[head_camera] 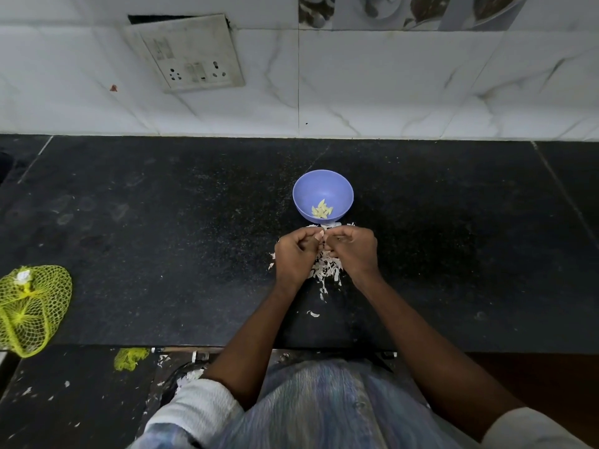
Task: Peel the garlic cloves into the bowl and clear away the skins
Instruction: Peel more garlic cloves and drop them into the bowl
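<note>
A yellow mesh bag (30,309) lies on the black counter (162,238) below a wall socket plate (191,56)

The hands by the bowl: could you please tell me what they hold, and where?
Both hands curl together over the skins; the fingers hide whatever they pinch, so it cannot be told.

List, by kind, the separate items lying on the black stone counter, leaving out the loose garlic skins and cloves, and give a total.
Round purple plastic bowl: 1
Yellow-green plastic mesh bag: 1
Person's hands, left hand and right hand: 2
Total: 4
</note>
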